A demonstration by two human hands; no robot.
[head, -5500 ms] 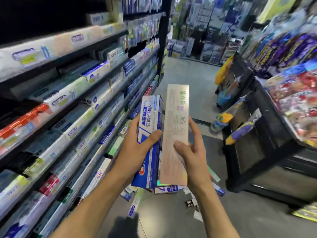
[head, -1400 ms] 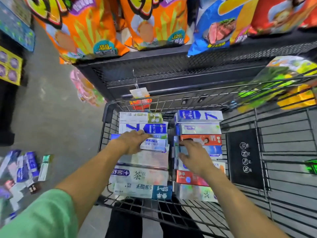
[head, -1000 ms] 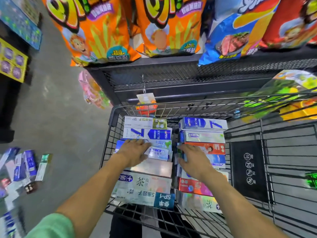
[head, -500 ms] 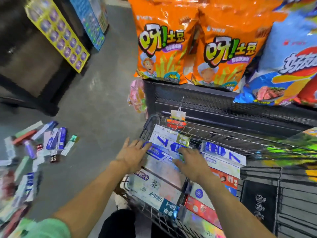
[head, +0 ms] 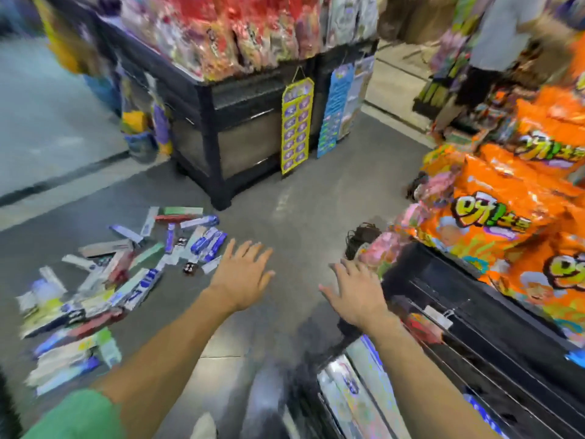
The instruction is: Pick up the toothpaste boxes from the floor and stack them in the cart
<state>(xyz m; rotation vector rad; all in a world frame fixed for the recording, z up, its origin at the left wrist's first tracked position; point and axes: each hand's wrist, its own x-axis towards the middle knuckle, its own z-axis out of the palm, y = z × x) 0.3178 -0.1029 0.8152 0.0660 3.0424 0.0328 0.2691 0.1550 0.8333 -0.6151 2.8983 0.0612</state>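
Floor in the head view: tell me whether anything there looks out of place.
Yes. A heap of toothpaste boxes lies scattered on the grey floor left of the cart, pointing every way and overlapping, not shelved or stacked. Both the left hand and right hand hover empty with spread fingers.

grey floor [head: 294, 217], toothpaste boxes [head: 126, 274] scattered

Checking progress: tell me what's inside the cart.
The cart shows a few blurred toothpaste boxes at its near edge. The right forearm and frame edge hide the rest.
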